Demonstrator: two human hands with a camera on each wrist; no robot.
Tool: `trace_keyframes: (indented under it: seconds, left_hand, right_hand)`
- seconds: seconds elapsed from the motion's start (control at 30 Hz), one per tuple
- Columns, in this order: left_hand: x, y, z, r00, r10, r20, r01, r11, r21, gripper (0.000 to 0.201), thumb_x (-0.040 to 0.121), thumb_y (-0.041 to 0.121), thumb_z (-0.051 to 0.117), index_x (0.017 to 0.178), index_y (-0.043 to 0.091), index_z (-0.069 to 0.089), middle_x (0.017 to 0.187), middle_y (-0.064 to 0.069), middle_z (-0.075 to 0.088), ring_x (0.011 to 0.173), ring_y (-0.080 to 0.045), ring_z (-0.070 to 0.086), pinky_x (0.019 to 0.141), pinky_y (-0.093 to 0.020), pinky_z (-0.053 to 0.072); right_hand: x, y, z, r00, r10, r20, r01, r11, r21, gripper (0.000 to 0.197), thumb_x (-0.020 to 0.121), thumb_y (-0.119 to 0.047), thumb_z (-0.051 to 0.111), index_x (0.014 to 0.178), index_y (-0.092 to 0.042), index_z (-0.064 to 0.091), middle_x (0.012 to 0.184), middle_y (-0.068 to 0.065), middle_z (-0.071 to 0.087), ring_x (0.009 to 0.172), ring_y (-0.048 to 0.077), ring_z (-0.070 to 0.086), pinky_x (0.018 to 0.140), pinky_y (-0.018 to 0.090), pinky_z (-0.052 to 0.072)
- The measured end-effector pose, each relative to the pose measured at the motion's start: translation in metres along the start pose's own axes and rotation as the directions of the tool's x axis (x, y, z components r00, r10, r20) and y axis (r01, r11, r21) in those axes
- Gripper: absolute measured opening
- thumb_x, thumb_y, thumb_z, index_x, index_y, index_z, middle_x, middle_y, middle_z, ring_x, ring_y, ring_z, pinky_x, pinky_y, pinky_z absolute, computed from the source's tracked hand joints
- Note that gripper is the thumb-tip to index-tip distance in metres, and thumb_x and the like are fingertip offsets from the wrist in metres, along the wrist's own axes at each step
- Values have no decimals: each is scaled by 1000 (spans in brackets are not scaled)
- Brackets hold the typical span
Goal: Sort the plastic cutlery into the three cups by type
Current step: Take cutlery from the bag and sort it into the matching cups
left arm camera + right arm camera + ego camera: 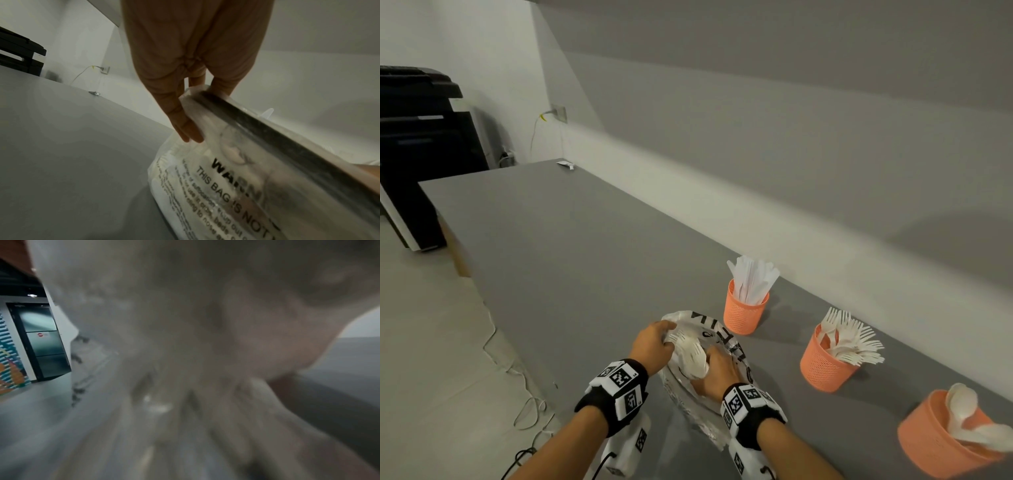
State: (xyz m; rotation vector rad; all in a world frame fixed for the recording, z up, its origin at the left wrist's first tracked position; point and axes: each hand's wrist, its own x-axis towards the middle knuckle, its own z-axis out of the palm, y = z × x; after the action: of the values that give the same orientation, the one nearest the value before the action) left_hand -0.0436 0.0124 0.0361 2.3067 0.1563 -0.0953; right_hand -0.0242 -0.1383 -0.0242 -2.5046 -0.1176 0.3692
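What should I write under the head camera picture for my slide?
Both hands pull white forks from a clear bag beside three orange cups.

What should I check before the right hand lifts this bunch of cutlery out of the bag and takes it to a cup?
1. Right hand grips the white cutlery bunch: ok.
2. Left hand holds the plastic bag at its edge: ok.
3. Bunch is a single type: cannot tell; the head view shows fork tines, the rest is hidden.
4. Fork cup upright and reachable: ok, though already crowded.
5. Knife cup upright: ok.
6. Spoon cup upright: ok, but it sits at the frame's edge.
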Motion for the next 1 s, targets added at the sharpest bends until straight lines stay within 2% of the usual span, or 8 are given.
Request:
trace_keyframes:
  seconds: [0.13, 0.3, 0.47, 0.57, 0.7, 0.83, 0.9, 1.0]
  left_hand:
    - [0, -2, 2, 1000, -8, 6, 8, 1000, -17, 44, 86, -2, 45, 129, 8, 50, 134, -11, 52, 119, -25, 52, 97, -26, 40]
    - [5, -5, 4, 1000, -14, 2, 14, 999, -45, 43, 85, -2, 46, 127, 7, 51, 133, -11, 53, 120, -25, 52, 99, -29, 41]
    - [10, -8, 6, 1000, -19, 15, 20, 998, -64, 41, 85, -2, 48, 125, 7, 52, 130, -12, 55, 118, -26, 53, 95, -27, 42]
    - [14, -11, 4, 1000, -26, 10, 26, 997, -73, 41, 84, -3, 49, 124, 6, 53, 124, -14, 58, 113, -27, 56, 94, -29, 44]
    - [19, -11, 3, 999, -35, -5, 34, 994, -106, 38, 82, -4, 50, 119, 4, 56, 111, -14, 62, 101, -27, 59, 90, -33, 47]
    - [26, -8, 5, 999, -43, -15, 41, 990, -131, 34, 84, -4, 47, 117, 2, 56, 101, -20, 64, 91, -32, 61, 81, -34, 48]
    - [28, -5, 7, 999, -32, -17, 29, 989, -146, 34, 85, -4, 47, 117, 1, 55, 106, -21, 64, 92, -33, 61, 82, -35, 48]
    - [31, -3, 9, 1000, -12, -19, 9, 991, -133, 34, 85, -4, 48, 118, 0, 54, 100, -21, 64, 85, -29, 58, 77, -30, 45]
  right_hand:
    - [6, 5, 5, 998, 17, 58, -16, 1000, -12, 75, 51, -49, 73, 118, -25, 52, 114, 0, 64, 106, 24, 60, 90, 38, 51]
    - [3, 4, -3, 995, 55, 79, -54, 998, -15, 62, 64, -36, 77, 120, -23, 55, 118, 1, 63, 111, 23, 58, 92, 31, 46]
    - [-2, -3, -6, 994, 48, 102, -47, 999, -8, 58, 64, -37, 75, 118, -24, 59, 118, 0, 65, 110, 22, 59, 91, 30, 48]
    - [-5, -5, -9, 999, -11, 45, 11, 1000, 8, 62, 62, -25, 75, 121, -27, 56, 120, -3, 63, 112, 19, 57, 94, 30, 48]
    - [-7, 0, -15, 999, -26, 46, 24, 999, 45, 53, 67, -32, 75, 117, -28, 59, 114, -5, 67, 109, 17, 60, 90, 26, 48]
    - [-10, -1, -24, 997, -8, 75, 5, 999, 34, 49, 75, -30, 69, 120, -17, 55, 122, 3, 62, 115, 23, 57, 95, 26, 45]
    - [-11, 0, -30, 992, 36, 120, -40, 998, 38, 45, 76, -31, 69, 115, -12, 58, 120, 7, 62, 115, 25, 57, 96, 30, 46]
    - [-14, -1, -38, 989, 48, 137, -55, 997, 49, 24, 77, -32, 68, 93, -14, 65, 106, 7, 66, 111, 26, 60, 87, 27, 47]
